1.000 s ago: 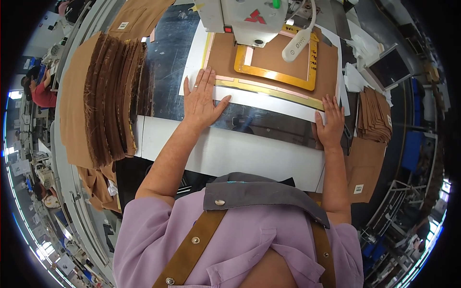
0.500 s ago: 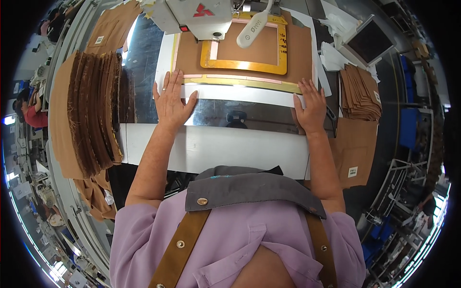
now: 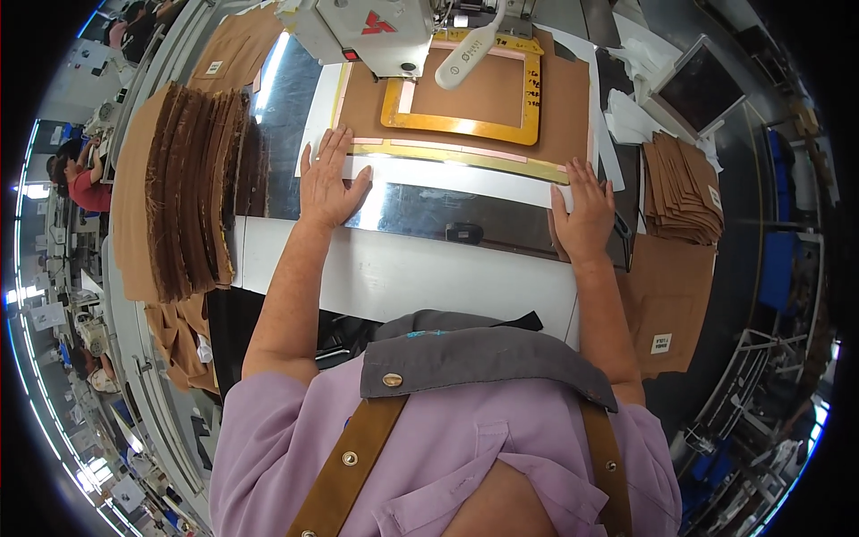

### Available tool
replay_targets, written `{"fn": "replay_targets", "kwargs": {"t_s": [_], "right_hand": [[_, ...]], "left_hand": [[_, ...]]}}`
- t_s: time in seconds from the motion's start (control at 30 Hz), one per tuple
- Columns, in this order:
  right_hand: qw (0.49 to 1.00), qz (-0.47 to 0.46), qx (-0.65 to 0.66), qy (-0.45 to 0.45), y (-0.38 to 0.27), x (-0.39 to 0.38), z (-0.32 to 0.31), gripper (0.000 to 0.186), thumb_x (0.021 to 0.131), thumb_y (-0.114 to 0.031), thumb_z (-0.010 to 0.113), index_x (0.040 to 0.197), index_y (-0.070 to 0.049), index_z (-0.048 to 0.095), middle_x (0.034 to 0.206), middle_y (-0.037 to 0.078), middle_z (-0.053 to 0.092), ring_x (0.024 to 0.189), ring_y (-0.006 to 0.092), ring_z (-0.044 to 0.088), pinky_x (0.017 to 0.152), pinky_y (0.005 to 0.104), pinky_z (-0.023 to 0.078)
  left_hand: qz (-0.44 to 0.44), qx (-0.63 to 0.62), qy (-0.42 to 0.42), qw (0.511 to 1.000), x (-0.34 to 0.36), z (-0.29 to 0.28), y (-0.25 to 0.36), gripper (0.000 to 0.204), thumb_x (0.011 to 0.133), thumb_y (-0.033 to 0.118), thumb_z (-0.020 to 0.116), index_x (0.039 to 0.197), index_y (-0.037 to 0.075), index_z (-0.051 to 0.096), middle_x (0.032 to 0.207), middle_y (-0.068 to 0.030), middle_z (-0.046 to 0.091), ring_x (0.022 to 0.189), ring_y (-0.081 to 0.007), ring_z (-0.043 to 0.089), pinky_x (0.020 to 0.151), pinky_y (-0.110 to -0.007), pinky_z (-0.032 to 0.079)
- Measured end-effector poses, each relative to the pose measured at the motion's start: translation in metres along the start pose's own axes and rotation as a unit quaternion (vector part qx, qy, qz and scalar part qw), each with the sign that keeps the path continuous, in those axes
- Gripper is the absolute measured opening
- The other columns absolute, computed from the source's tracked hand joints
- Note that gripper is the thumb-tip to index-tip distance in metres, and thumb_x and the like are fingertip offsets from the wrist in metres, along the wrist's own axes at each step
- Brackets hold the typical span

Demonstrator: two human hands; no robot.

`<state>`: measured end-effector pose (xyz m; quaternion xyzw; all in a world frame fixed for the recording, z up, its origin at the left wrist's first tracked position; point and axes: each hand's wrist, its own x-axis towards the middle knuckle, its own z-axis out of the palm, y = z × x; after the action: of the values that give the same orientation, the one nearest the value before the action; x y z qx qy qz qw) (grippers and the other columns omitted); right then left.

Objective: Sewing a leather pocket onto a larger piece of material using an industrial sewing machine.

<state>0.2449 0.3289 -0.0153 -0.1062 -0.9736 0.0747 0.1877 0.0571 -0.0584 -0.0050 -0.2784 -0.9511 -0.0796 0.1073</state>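
A brown fabric panel (image 3: 565, 107) lies on a white sheet (image 3: 447, 172), edged along its near side by yellow and pink strips (image 3: 456, 157). A yellow rectangular frame (image 3: 461, 128) rests on the panel beneath the white sewing machine head (image 3: 367, 40). My left hand (image 3: 331, 183) lies flat with fingers spread at the near left corner of the sheet, fingertips touching the strip's end. At the near right corner my right hand (image 3: 586, 210) is stretched out, fingertips on the strip and sheet edge. Neither hand grips anything.
Brown fabric pieces stand in a thick stack (image 3: 179, 197) on the left. To the right are a pile of folded brown pieces (image 3: 684, 192), a larger brown panel (image 3: 671, 295) and a dark screen (image 3: 700, 94). A white handheld remote-like device (image 3: 467, 58) hangs over the frame.
The whole view has tilted and shifted slightly. Both hands keep their places at the sheet's near corners, and the frame and panel show no clear movement relative to the machine.
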Motion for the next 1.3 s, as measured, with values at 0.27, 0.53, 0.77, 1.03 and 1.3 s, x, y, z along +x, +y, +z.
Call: {"fn": "replay_targets", "kwargs": {"t_s": [0.27,0.53,0.77,1.03,1.3], "right_hand": [[1.000,0.005,0.003,-0.002,-0.005,-0.001,-0.005,0.046,0.095,-0.026,0.066,0.137,-0.007,0.062,0.142,0.011,0.063,0.139,0.0287,0.054,0.118,0.0576,0.033],[1.000,-0.002,0.005,0.008,-0.002,0.001,-0.003,0.045,0.094,-0.026,0.066,0.134,-0.007,0.062,0.143,0.012,0.063,0.138,0.0290,0.054,0.116,0.0569,0.036],[1.000,0.010,0.007,0.023,-0.004,0.001,-0.005,0.044,0.093,-0.025,0.067,0.133,-0.007,0.063,0.142,0.011,0.063,0.138,0.0293,0.054,0.115,0.0559,0.037],[0.992,0.027,0.065,0.104,0.026,0.036,-0.031,0.051,0.092,-0.028,0.071,0.137,-0.009,0.059,0.151,0.013,0.051,0.139,0.0337,0.048,0.114,0.0561,0.037],[0.933,0.258,-0.040,0.248,0.200,0.133,-0.048,0.073,0.091,-0.040,0.072,0.151,-0.008,0.046,0.163,0.029,0.025,0.149,0.0464,0.029,0.120,0.0570,0.029]], "left_hand": [[-0.013,-0.004,-0.008,1.000,-0.003,-0.003,0.001,0.069,0.094,0.047,0.057,0.153,0.013,0.047,0.159,-0.0086,0.047,0.149,-0.0248,0.040,0.126,-0.051,0.017],[-0.012,-0.006,-0.007,1.000,-0.003,-0.003,0.001,0.069,0.095,0.046,0.058,0.153,0.012,0.046,0.160,-0.0089,0.046,0.150,-0.0250,0.039,0.124,-0.052,0.018],[0.001,-0.031,0.010,0.999,0.001,-0.003,0.001,0.066,0.093,0.044,0.061,0.150,0.011,0.050,0.157,-0.0100,0.049,0.148,-0.0258,0.042,0.124,-0.052,0.019],[-0.020,-0.025,0.007,0.999,-0.003,-0.002,-0.008,0.075,0.090,0.040,0.065,0.154,0.007,0.043,0.161,-0.0136,0.043,0.152,-0.0310,0.035,0.124,-0.055,0.015],[-0.005,-0.029,-0.001,1.000,0.002,0.001,0.000,0.072,0.091,0.036,0.063,0.153,0.005,0.044,0.162,-0.0173,0.040,0.153,-0.0330,0.032,0.123,-0.056,0.016]]}}
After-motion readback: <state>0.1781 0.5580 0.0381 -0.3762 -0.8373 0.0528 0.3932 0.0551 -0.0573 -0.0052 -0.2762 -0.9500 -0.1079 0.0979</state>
